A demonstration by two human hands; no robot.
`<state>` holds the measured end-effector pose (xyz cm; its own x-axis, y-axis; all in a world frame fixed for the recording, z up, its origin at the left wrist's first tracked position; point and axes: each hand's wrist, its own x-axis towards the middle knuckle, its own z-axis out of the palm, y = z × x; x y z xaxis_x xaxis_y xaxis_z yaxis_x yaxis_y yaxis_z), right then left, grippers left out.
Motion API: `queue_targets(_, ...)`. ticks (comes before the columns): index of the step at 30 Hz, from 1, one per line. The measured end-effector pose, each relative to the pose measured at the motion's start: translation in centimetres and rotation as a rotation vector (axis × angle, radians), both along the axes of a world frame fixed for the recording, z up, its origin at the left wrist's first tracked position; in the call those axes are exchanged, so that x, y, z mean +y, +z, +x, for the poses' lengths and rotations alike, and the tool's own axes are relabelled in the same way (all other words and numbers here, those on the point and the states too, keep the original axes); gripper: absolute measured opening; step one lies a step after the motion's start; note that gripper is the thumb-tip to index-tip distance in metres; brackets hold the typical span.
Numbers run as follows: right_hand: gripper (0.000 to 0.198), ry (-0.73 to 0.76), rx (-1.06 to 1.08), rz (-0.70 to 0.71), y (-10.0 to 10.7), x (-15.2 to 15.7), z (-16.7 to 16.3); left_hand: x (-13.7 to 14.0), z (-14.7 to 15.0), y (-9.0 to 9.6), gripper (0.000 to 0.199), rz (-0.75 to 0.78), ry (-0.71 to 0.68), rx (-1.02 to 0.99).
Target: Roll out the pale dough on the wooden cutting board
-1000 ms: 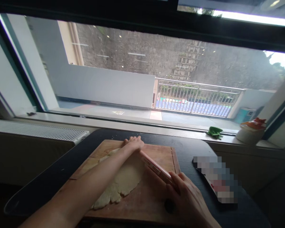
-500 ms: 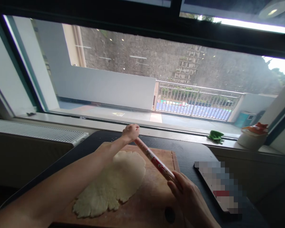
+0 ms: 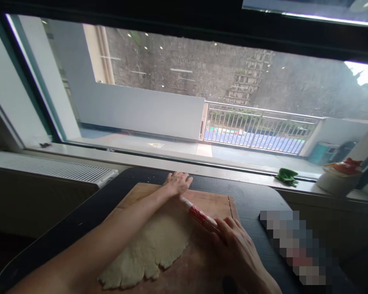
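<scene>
A pale sheet of dough (image 3: 153, 249) with a ragged, cracked near edge lies on the wooden board (image 3: 216, 200). Over its right side runs a thin rolling pin (image 3: 200, 215) with red-and-white printing, slanting from far left to near right. At the far end, my left hand (image 3: 177, 183) rests over the pin, palm down, its fingers reaching forward; its forearm crosses above the dough. My right hand (image 3: 234, 239) is curled over the near end, which it hides. Whether the whole pin touches the dough is hard to see.
The board lies on a dark table (image 3: 248, 196) before a window. A blurred-out flat object (image 3: 291, 249) lies at the table's right. On the sill (image 3: 233, 173) are a green cloth-like thing (image 3: 286, 176) and a white pot (image 3: 334, 181). A radiator (image 3: 64, 169) stands left.
The rolling pin's far end has come down toward the dough, and my left hand's fingers have stretched forward over it. My right hand has turned over the near end. The view has shifted slightly.
</scene>
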<state>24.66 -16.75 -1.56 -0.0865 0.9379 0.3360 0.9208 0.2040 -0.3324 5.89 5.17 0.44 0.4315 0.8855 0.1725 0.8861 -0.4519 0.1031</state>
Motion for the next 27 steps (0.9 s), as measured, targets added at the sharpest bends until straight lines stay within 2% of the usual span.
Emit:
queue_targets(3,0.017,-0.002,0.008,-0.034,0.6,0.4,0.2,1.0,1.6,0.3,0.049,0.034,0.130,-0.058)
queue_targets(6,0.020,-0.008,0.001,-0.018,0.5,0.5,0.1,0.7,1.7,0.6,0.048,0.032,0.139,-0.048)
queue_targets(11,0.031,-0.011,-0.024,0.037,-0.1,-0.8,-0.8,-1.6,-0.7,0.5,0.042,-0.036,0.138,0.002)
queue_targets(16,0.030,-0.032,-0.063,0.050,0.4,-1.9,-1.6,-2.9,-2.2,0.0,0.052,-0.019,0.142,-0.049)
queue_targets(22,0.020,-0.053,-0.083,0.115,-0.1,-1.0,-1.3,-0.8,-0.3,0.4,0.063,-0.103,0.224,-0.037)
queue_targets(27,0.020,-0.049,-0.048,0.107,-0.9,-0.2,-0.8,1.3,2.2,0.2,0.062,-0.105,0.177,-0.045)
